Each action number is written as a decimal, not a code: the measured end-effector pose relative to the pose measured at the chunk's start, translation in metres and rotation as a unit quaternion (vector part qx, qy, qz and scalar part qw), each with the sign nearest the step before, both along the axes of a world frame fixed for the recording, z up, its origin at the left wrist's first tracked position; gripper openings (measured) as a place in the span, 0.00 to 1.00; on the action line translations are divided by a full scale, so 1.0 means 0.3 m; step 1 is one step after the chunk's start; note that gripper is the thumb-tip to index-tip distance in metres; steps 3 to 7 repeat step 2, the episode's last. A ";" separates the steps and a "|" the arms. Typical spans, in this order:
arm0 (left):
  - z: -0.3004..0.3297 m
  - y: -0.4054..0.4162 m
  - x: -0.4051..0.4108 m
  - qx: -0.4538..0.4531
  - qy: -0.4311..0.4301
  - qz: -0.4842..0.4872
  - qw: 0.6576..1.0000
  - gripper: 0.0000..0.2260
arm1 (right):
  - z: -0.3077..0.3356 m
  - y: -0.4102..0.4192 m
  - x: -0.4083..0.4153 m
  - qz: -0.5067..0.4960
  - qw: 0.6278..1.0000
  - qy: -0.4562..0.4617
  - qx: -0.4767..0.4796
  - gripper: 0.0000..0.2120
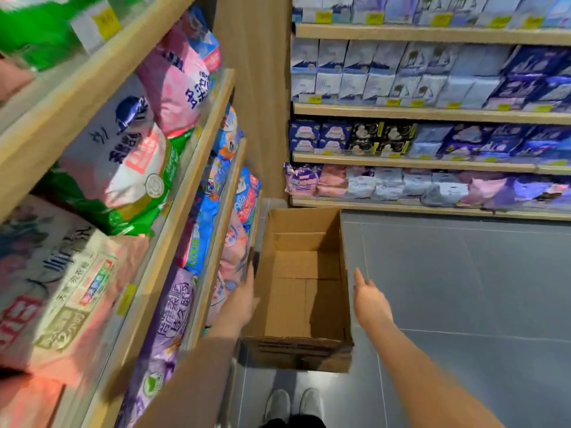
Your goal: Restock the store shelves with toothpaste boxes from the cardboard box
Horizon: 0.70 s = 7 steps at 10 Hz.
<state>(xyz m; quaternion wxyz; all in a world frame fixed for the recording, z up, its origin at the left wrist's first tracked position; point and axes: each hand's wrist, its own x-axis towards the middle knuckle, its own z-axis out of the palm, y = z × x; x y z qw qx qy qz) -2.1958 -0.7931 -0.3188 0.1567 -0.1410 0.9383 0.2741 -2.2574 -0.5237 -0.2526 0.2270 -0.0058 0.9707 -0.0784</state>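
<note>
A: Start nearest — the person's pale shoes [293, 403] stand on the grey tiled floor [463, 288], toes toward the cardboard box [301, 353]. Why do the arms flank it?

B: Likely to take it by its long sides. The left hand [244, 299] lies against the box's left wall near the rim, fingers straight; whether they hook over the edge is hard to tell, the frame being soft there. The right hand [369, 299] hangs just beside the right wall, fingers extended and relaxed, holding nothing.

A: And the toothpaste boxes?

B: None show. The carton is open-topped, plain brown corrugated board, its bottom flaps bare — so the restocking looks finished, or the stock lies elsewhere.

A: It sits tight against the shelving?

B: Yes, on the floor at the foot of the left shelves [173, 211], pale wood with clear front lips, presumably to keep the aisle passable. Those hold soft, glossy detergent bags [129, 162] in pink, green and purple, slumped forward.

A: Farther on?

B: The far shelves [432, 114] along the back carry stacked packets [386, 75] — crisp, rectangular, white and blue above, puffier pink and lilac ones below.
</note>
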 end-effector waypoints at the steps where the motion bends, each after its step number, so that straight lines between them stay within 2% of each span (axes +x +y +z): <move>1: 0.011 -0.015 -0.007 0.003 0.006 0.004 1.000 0.35 | -0.033 0.000 -0.017 0.026 1.000 -0.012 0.009 0.26; 2: 0.025 -0.024 -0.040 0.009 0.052 -0.011 0.999 0.33 | -0.042 0.007 -0.035 0.061 0.997 -0.019 0.037 0.18; 7: 0.025 -0.024 -0.040 0.009 0.052 -0.011 0.999 0.33 | -0.042 0.007 -0.035 0.061 0.997 -0.019 0.037 0.18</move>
